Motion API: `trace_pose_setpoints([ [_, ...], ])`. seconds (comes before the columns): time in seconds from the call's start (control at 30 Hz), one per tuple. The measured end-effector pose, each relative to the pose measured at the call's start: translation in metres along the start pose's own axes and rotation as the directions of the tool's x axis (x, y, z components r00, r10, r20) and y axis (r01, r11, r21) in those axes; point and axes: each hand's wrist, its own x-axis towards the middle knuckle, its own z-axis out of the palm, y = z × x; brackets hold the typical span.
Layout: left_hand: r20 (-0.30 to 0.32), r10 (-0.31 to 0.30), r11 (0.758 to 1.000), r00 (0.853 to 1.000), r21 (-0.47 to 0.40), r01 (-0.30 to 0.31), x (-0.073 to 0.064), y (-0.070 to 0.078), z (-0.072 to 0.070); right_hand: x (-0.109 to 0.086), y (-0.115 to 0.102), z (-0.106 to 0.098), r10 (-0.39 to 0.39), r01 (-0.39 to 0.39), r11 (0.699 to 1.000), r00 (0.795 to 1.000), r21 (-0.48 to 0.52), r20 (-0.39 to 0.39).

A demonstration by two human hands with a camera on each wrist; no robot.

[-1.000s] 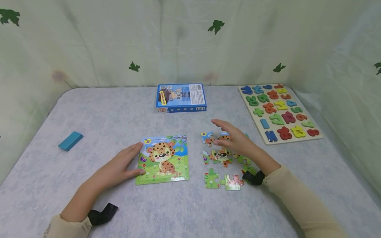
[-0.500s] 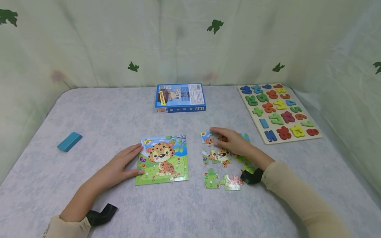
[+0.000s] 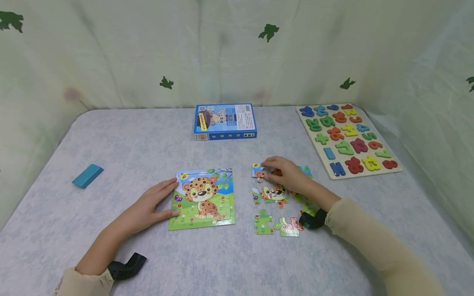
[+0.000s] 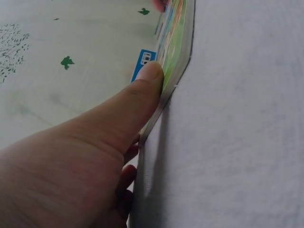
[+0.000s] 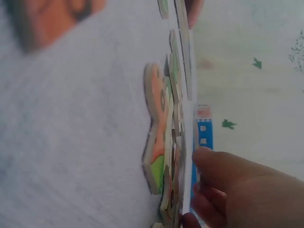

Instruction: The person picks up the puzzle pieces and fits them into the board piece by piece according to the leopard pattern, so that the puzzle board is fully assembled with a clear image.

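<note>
A square leopard puzzle board (image 3: 207, 201) lies flat at the middle left of the table. My left hand (image 3: 148, 207) rests at its left edge, fingers fairly straight. In the left wrist view the thumb (image 4: 149, 73) touches the board's rim. Right of the board lie loose jigsaw pieces, among them a green piece (image 3: 263, 225) and a leopard-face piece (image 3: 275, 192). My right hand (image 3: 286, 174) pinches a corner jigsaw piece (image 3: 257, 169) with sky and a leopard ear between thumb and index finger. That hand partly hides other pieces.
A blue box (image 3: 226, 122) stands at the back middle. A board of coloured numbers and letters (image 3: 348, 139) lies at the back right. Far left is a teal block (image 3: 87, 176). Black wrist devices (image 3: 127, 266) sit on both wrists. A pale curtain (image 3: 222, 53) hangs behind the table.
My right hand has come down onto the pieces, its index finger and thumb closing on the corner jigsaw piece, which has shifted slightly right. My left hand stays at the board.
</note>
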Motion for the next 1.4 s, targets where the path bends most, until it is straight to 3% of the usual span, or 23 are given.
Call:
trace_pose_setpoints([
  [0.13,-0.010,0.002,1.000,1.000,0.002,-0.002,0.000,-0.001,0.000,-0.001,-0.009,-0.003,-0.014,0.014,1.000,0.998,0.002,-0.056],
  [0.47,-0.006,-0.007,1.000,1.000,-0.004,0.007,0.001,-0.002,0.001,-0.002,-0.063,-0.013,-0.211,0.213,0.977,0.967,0.000,-0.142],
  [0.73,-0.009,-0.006,1.000,1.000,-0.011,0.006,0.001,-0.003,0.001,0.021,-0.098,0.014,-0.293,0.300,0.953,0.949,0.050,-0.113],
  [0.9,-0.018,-0.001,1.000,1.000,-0.016,0.001,0.001,-0.003,0.002,0.041,-0.108,0.042,-0.267,0.267,0.963,0.964,0.037,-0.024],
  [1.13,-0.029,0.010,1.000,1.000,-0.009,-0.010,0.003,-0.007,0.005,0.059,-0.111,0.072,-0.161,0.163,0.986,0.978,-0.010,0.135],
  [1.4,-0.024,0.004,1.000,1.000,-0.011,-0.004,0.001,-0.003,0.002,0.071,-0.108,0.089,-0.101,0.130,0.971,0.984,-0.202,0.148],
])
